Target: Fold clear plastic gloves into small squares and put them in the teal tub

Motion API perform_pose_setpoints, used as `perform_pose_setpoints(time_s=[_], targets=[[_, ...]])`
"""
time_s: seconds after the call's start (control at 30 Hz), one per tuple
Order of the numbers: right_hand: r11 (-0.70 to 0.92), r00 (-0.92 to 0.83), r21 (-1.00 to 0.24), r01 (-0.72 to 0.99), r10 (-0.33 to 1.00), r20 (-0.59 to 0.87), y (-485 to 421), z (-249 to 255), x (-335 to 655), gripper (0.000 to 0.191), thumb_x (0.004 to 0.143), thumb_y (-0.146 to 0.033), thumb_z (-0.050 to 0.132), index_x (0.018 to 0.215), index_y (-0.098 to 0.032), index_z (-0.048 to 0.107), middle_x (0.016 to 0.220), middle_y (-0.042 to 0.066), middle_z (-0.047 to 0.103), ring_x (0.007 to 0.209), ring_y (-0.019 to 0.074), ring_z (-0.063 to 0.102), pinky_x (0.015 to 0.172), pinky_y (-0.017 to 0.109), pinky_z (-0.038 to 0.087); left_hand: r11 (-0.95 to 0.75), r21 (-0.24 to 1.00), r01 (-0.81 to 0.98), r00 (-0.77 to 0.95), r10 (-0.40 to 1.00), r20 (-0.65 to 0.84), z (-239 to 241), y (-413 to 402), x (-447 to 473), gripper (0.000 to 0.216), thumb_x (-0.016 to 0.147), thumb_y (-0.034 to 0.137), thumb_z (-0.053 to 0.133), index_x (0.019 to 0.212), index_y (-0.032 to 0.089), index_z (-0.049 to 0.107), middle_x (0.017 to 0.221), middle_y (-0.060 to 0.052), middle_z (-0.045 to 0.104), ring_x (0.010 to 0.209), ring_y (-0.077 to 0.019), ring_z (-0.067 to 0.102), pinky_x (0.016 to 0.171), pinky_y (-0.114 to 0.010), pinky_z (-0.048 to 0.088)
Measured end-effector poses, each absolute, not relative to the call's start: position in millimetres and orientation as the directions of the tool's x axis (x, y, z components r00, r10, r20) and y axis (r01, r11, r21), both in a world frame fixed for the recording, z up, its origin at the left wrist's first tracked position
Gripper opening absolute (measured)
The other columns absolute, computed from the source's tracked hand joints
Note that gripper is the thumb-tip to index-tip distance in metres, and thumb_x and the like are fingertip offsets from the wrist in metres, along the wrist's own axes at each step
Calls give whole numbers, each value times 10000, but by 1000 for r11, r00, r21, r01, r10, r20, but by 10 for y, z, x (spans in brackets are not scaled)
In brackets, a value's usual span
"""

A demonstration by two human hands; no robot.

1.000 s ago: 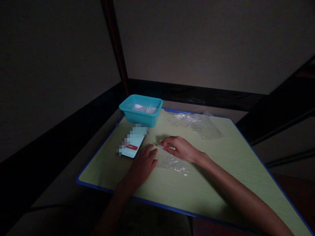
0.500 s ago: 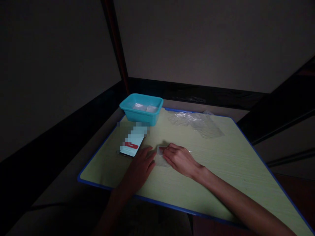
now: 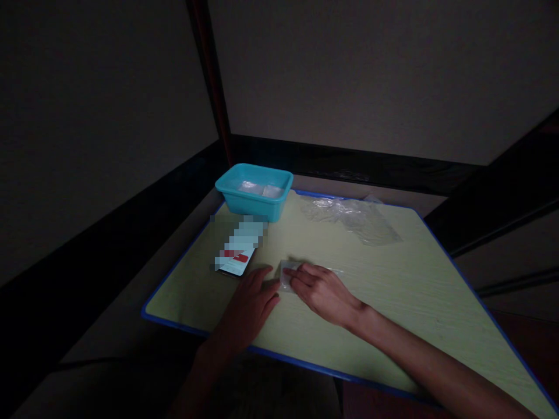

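Note:
A small, clear plastic bag (image 3: 286, 284) lies flat on the tabletop between my hands. My right hand (image 3: 321, 291) is over its right part, with the fingers curled together and one fingertip pressed on the plastic near the upper left. That hand hides much of the bag. At the bag's left edge, my left hand (image 3: 248, 305) rests with its fingers spread, and a fingertip is at or very close to the edge. A thin strip of plastic shows to the right, behind my right hand.
A turquoise basin (image 3: 251, 205) with clear plastic packets (image 3: 273, 191) inside stands at the table's back left. In front of it lies a phone (image 3: 238, 265) with a lit screen. Crumpled clear plastic (image 3: 353, 215) lies along the back. The pale table (image 3: 393, 326) has a blue rim.
The bag's left part looks flatter and shinier, with its left edge more visible. My left fingers have shifted slightly at that edge. The whole view has moved a little.

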State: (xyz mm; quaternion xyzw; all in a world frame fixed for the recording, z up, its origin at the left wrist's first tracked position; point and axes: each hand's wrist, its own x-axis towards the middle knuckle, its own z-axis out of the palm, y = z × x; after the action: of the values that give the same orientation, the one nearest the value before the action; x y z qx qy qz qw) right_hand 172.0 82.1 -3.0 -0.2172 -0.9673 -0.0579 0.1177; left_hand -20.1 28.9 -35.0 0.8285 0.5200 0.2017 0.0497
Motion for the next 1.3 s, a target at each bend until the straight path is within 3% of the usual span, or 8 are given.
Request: perform_pose_setpoints(time_s=[0.37, 0.57, 0.7, 0.93, 1.1, 1.3], targets=[[899, -895, 87, 429, 410, 175, 782, -49, 1694, 214, 862, -85, 487, 1035, -88, 613, 1018, 124, 679, 882, 225, 604, 660, 338, 515, -435, 348, 830, 356, 895, 269, -343, 278, -186, 256, 862, 159, 478, 1088, 184, 597, 1243, -119, 499, 1167, -266, 468, 964, -463, 428], [878, -859, -56, 475, 476, 190, 651, -30, 1746, 337, 872, -384, 512, 1053, -123, 623, 1126, 104, 650, 979, 241, 590, 803, 379, 498, -422, 439, 794, 331, 904, 270, -360, 305, -260, 288, 880, 181, 433, 1137, 180, 562, 1252, -112, 506, 1176, -232, 475, 978, -424, 425], [844, -811, -107, 526, 535, 235, 620, 80, 1946, 297, 906, -335, 445, 1029, -142, 634, 1114, 104, 655, 957, 238, 606, 794, 389, 495, -421, 459, 782, 320, 904, 285, -315, 339, -292, 316, 893, 164, 393, 1183, 151, 518, 1257, -123, 511, 1185, -210, 478, 997, -405, 412], [679, -633, -237, 695, 734, 247, 692, 132, 2399, 319, 913, -291, 385, 1031, -147, 646, 1071, 116, 670, 943, 249, 628, 799, 431, 509, -507, 409, 759, 416, 860, 295, -194, 404, -53, 355, 898, 183, 404, 1249, 176, 457, 1364, -106, 450, 1264, -199, 411, 1038, -395, 375], [714, -676, -196, 672, 700, 229, 475, 12, 2320, 428, 887, -359, 466, 1245, -129, 522, 1228, 151, 583, 1100, 257, 563, 911, 456, 473, -586, 286, 758, 519, 808, 279, -248, 452, 85, 452, 895, 258, 434, 1317, 110, 366, 1421, -170, 351, 1335, -232, 290, 1064, -415, 336], [798, -775, -106, 593, 602, 194, 299, -163, 2158, 728, 852, -509, 471, 1397, -65, 283, 1408, 197, 345, 1317, 283, 307, 1058, 525, 281, -592, 172, 787, 565, 804, 185, -344, 480, 85, 573, 884, 355, 457, 1346, 49, 312, 1434, -206, 303, 1345, -270, 253, 1072, -433, 303]])
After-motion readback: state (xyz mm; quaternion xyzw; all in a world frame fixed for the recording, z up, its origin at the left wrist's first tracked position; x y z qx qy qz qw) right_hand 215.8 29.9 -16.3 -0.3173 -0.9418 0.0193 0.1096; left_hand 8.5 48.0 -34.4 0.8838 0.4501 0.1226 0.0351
